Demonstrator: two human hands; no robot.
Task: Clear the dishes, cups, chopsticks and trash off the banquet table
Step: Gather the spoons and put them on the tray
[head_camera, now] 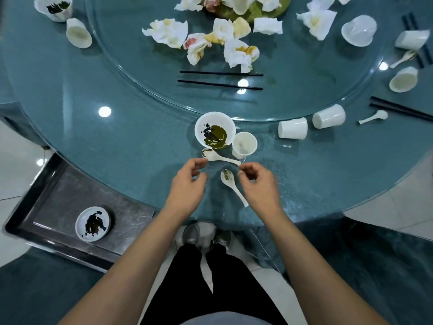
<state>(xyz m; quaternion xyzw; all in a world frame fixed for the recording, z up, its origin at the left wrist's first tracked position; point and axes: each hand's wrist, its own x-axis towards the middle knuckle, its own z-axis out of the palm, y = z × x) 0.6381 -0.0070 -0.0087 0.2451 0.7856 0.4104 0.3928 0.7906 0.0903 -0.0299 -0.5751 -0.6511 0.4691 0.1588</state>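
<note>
Hands are hovering over the glass tabletop (121, 146), left hand (187, 186) and right hand (259, 184) loosely curled, gripping nothing. Two spoons are lying between them: one spoon (220, 156) at 12 o'clock, another spoon (230, 181) beside the right hand.

A round teal glass table (117, 146) filled the frame's upper half; pale floor tiles (16, 170) showed at left, ceiling lights reflecting off the glass.

We can read no text, label, brand or number anywhere in this view. The dishes and cups we see are plain.
</note>
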